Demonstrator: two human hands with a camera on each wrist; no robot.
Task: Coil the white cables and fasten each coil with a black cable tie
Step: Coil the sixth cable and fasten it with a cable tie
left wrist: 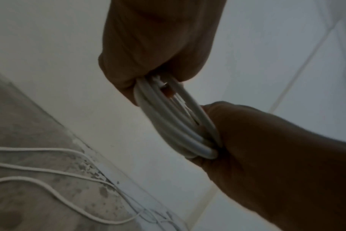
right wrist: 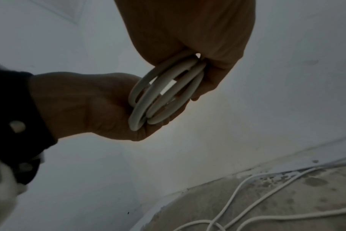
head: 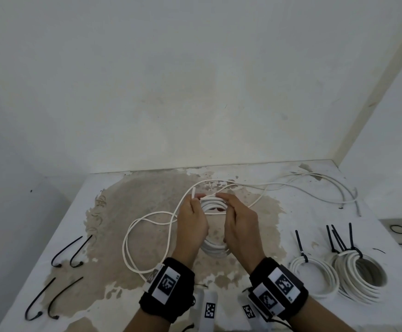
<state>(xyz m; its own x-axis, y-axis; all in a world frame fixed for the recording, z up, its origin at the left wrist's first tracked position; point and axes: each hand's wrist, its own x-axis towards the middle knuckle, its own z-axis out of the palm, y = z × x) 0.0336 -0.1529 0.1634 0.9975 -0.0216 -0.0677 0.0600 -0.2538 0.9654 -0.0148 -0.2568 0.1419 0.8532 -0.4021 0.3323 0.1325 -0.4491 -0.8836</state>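
A partly wound coil of white cable (head: 213, 204) is held upright above the table, between both hands. My left hand (head: 192, 220) grips its left side, fingers curled round the strands, and a short free end (head: 193, 190) sticks up beside them. On the right side, my right hand (head: 239, 222) grips the same coil. The left wrist view shows the coil (left wrist: 174, 120) pinched between my left hand (left wrist: 158, 46) and my right hand (left wrist: 277, 156). In the right wrist view the coil (right wrist: 164, 90) has several turns. The unwound cable (head: 144, 236) trails in loops to the left.
Several black cable ties (head: 67, 250) lie at the table's left. Two finished coils (head: 314, 275) (head: 360, 275), fastened with black ties, sit at the right. More loose white cable (head: 326, 188) lies at the back right. The worn white table (head: 290, 212) meets walls behind and right.
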